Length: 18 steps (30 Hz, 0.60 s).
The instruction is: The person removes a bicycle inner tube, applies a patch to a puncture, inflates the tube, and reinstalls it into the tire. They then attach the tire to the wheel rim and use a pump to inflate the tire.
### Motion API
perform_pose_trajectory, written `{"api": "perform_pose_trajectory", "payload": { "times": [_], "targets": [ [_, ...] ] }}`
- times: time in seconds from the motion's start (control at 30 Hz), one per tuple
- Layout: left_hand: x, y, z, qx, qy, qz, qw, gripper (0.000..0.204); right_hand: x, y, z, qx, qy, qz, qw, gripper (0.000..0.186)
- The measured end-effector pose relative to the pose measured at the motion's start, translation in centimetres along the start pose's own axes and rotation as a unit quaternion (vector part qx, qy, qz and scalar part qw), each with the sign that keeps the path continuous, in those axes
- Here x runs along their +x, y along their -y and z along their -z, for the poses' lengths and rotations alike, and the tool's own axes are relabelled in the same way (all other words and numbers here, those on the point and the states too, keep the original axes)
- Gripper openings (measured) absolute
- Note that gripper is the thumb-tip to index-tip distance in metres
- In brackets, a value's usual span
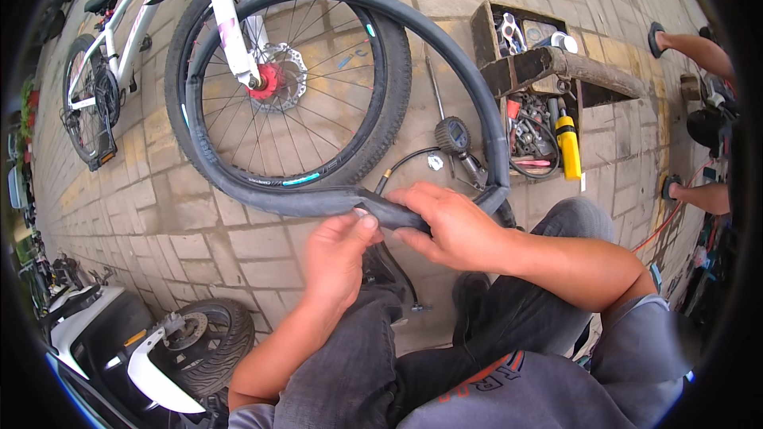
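Note:
A long black inner tube forms a big loop in front of me, its far part lying across a bicycle's front wheel. Both hands grip the tube's near stretch above my knees. My left hand pinches it between thumb and fingers, the thumb pressed at a fold or edge in the rubber. Just right of that, my right hand wraps over the tube, fingers on top and thumb below. What lies under the left fingertips is too small to make out. Beyond my right hand stands a tyre inflator with a round gauge.
A wooden toolbox with tools and a yellow bottle stands at right. The white bicycle fills the upper left. A scooter is at lower left. Another person's bare legs show at far right, near a red hose.

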<state>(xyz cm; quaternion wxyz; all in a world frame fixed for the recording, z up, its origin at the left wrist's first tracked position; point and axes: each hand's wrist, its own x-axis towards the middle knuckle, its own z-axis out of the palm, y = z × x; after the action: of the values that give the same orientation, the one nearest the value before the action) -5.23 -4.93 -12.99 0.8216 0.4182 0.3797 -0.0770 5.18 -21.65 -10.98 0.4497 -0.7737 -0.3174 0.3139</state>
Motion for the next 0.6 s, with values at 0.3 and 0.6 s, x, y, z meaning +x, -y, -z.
{"api": "perform_pose_trajectory", "payload": {
  "times": [0.3, 0.6],
  "targets": [
    [-0.35, -0.22, -0.15, 0.104, -0.020, -0.043, 0.993, 0.013, -0.28, 0.22, -0.27, 0.011, 0.007, -0.015, 1.000, 0.040],
    [-0.39, -0.65, -0.73, 0.055, 0.001, -0.047, 0.997, 0.017, -0.40, 0.43, 0.34, -0.008, -0.001, -0.010, 1.000, 0.043]
  ]
}}
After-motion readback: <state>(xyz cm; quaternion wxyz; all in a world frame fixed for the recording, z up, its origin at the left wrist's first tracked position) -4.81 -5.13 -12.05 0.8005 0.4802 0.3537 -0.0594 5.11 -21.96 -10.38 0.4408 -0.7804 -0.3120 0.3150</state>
